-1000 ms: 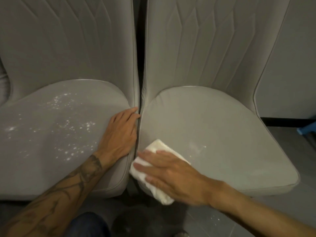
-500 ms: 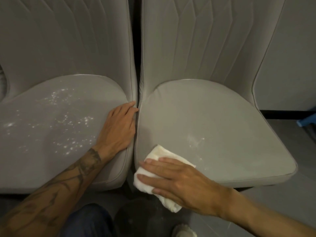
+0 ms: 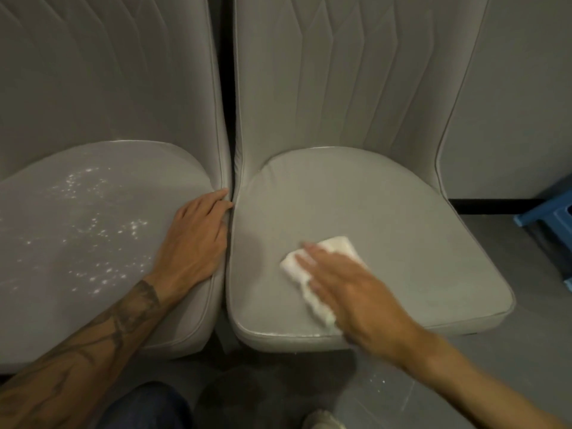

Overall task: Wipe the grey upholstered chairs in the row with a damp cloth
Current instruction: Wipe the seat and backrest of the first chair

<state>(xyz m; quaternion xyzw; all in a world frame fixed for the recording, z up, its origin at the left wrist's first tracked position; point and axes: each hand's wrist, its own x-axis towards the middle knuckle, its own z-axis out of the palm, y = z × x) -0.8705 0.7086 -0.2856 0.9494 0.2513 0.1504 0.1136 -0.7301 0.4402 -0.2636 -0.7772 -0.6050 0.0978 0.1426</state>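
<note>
Two grey upholstered chairs stand side by side. The left chair (image 3: 102,243) has white specks scattered over its seat. The right chair (image 3: 387,218) has a plain seat. A folded white cloth (image 3: 328,252) lies on the right seat near its front. My right hand (image 3: 349,289) presses flat on the cloth with straight fingers and covers its near part. My left hand (image 3: 195,243) rests flat on the right edge of the left seat, fingertips at the gap between the chairs.
A blue plastic stool (image 3: 554,221) stands on the grey floor to the right of the chairs. A grey wall with a dark skirting runs behind it. My knee and a shoe show at the bottom edge.
My right hand has slid the cloth from the seat's front left corner to the right and further onto the seat, over the faint white mark. My left hand stays on the left seat's edge.
</note>
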